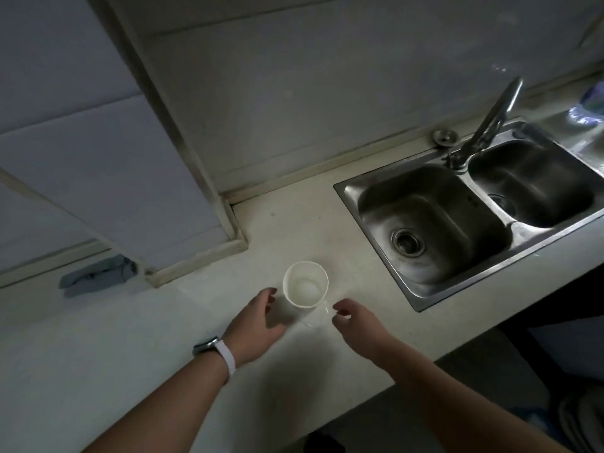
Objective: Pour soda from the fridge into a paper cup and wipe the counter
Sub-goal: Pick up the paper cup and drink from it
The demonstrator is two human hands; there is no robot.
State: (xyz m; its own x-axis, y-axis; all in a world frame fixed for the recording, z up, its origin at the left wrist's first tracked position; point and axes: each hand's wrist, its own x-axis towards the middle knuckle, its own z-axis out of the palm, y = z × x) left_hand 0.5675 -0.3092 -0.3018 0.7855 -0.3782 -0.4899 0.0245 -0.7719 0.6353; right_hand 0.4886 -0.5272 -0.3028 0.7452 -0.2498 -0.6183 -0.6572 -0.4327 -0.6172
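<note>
At the far left a crumpled grey-blue cloth (98,276) lies on the bench (130,354) against the base of the wall, untouched, so I judge the wiping not yet begun. Next comes the left hand (258,325), fingers relaxed and slightly bent, holding nothing, its fingertips just beside the wall of the paper cup (305,287) without plainly touching it. The cup stands upright on the bench, between the two hands, and seems to hold a shallow pool of pale liquid, though the dim light makes it hard to be sure. That suggests the pour is done or partly done. Just right of the cup's base, thin wet streaks (322,313) glint on the bench, probably the spill to be wiped. The right hand (356,322) hovers near them, fingers loosely curled, gripping nothing that shows. Further right is the double sink (359,188). A clear plastic bottle (588,103) sits blurred at the far right edge; whether it is the soda I cannot tell.
</note>
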